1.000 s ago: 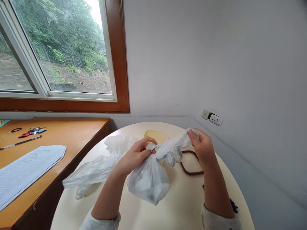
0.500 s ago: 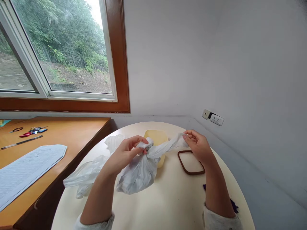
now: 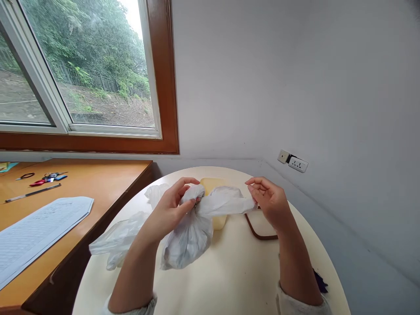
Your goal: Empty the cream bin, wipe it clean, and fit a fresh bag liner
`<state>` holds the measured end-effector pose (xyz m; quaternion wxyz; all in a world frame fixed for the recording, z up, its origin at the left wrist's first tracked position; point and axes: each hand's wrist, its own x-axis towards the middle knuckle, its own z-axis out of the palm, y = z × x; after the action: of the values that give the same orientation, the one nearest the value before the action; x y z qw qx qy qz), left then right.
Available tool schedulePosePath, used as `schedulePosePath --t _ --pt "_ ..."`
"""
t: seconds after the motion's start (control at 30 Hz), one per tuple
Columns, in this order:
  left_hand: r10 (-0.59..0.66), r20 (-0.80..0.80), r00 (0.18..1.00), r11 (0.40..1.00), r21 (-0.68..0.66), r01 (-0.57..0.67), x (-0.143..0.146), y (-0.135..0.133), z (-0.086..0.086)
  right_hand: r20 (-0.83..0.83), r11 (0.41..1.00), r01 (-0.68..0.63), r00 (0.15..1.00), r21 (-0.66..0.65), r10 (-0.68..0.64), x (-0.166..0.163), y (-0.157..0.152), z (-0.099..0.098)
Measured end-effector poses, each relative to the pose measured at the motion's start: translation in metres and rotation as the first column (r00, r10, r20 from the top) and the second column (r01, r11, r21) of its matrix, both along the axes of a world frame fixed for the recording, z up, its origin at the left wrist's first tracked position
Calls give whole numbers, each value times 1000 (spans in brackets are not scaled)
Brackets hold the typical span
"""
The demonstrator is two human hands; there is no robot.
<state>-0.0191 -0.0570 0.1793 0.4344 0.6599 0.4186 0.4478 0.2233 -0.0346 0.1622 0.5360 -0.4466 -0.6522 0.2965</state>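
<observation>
A knotted white plastic bag (image 3: 188, 245) hangs bunched above the round table, with something bulky inside that I cannot make out. My left hand (image 3: 173, 205) is closed around its gathered neck at the knot, thumb and fingers on either side. From the knot a loose white strip of the bag stretches right towards my right hand (image 3: 267, 199). The right hand's thumb and index finger are slightly apart, with the strip's end just below them, by the thumb. Behind the bag, a yellowish translucent container (image 3: 219, 222) is partly hidden.
On the round cream table (image 3: 223, 280) lie a brown rounded-square frame (image 3: 259, 235), another clear plastic bag (image 3: 121, 236) and a dark purple piece (image 3: 320, 282). A wooden desk (image 3: 108, 183) on the left bears papers (image 3: 46, 232), a pen (image 3: 33, 192) and small items.
The strip has gone from a taut twisted band to a wider, looser one, and its end has slipped from my right fingertips. My left hand keeps its hold at the knot.
</observation>
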Motion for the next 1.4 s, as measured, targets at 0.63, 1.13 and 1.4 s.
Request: schedulePosePath --t 0.63,1.13,1.4 --pt "188 -82 979 979 95 -180 5 11 -9 612 968 -212 750 -135 250 -40 -15 -1" --pt "225 -136 965 971 113 -210 7 9 -5 623 983 -143 761 -115 183 -55 -16 -10" --pt "137 -77 988 990 51 -133 5 5 1 676 997 12 736 -79 45 -36 -10 -7"
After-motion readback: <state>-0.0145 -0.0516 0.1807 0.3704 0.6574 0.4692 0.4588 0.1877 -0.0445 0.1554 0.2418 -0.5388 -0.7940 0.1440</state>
